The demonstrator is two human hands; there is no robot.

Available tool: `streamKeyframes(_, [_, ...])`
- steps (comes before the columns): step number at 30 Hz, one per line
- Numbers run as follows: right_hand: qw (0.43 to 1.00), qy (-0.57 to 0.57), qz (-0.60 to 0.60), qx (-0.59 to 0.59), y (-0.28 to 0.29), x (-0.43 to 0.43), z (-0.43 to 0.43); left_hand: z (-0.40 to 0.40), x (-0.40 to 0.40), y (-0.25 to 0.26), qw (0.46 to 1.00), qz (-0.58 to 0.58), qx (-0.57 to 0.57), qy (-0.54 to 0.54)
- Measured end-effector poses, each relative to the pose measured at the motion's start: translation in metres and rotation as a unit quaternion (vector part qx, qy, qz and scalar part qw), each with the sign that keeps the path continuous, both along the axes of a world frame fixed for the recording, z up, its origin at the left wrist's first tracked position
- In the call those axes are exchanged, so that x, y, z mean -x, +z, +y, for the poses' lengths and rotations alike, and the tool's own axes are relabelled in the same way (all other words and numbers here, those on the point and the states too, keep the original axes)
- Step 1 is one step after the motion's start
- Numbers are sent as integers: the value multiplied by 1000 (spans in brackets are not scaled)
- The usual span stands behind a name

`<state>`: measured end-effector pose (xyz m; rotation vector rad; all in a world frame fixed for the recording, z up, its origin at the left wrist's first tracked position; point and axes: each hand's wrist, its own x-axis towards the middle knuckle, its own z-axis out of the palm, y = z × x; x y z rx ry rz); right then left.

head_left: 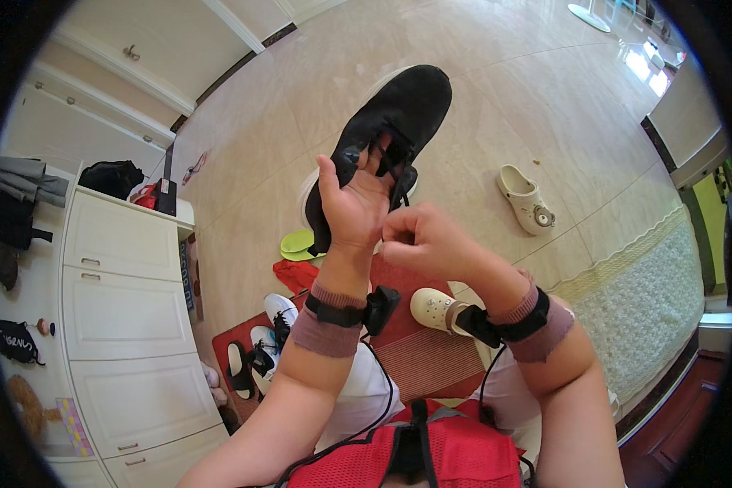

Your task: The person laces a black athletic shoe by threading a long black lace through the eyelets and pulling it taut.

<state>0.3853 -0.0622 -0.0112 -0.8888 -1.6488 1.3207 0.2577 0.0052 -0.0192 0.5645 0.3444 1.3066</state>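
A black lace-up shoe (418, 91) with a white sole edge is held up in front of me, its toe pointing away. My left hand (360, 204) has its palm up and its fingers inside the shoe's opening, under the black laces (389, 161); the thumb stays outside. Close by the left wrist, my right hand (430, 241) is curled, thumb and forefinger nearly together. Whether a lace end is between those fingers cannot be made out. Behind the shoe, part of another dark item (407, 183) shows.
A beige clog (521, 198) lies on the tiles; another clog (433, 308) is on the red mat (427, 360). Left are sneakers (268, 335), a black slipper (239, 369), a green slipper (297, 243) and red cloth (296, 276). A white cabinet (128, 311) and a covered bench (640, 311) flank me.
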Motion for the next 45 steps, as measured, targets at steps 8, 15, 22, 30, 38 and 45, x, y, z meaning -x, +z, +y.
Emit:
streamKeyframes(8, [994, 40, -99, -5, -6, 3, 0, 4, 5, 2, 1000, -8, -6, 11])
streamKeyframes(15, [991, 75, -107, -27, -3, 5, 0, 3, 7, 2, 1000, -13, -3, 6])
streamKeyframes(22, [987, 20, -161, -8, -8, -13, 8, 3, 7, 1, 999, 3, -18, -34])
streamKeyframes(30, [976, -195, -80, 56, -13, -31, 16, 4, 9, -1, 999, 8, -12, -41])
streamKeyframes(38, [950, -310, -18, -10, -21, -38, 29, -5, 4, 3, 997, 37, -33, -61])
streamKeyframes(45, [938, -342, 18, -55, -19, -31, 27, -10, -3, -5, 995, 71, -12, -68])
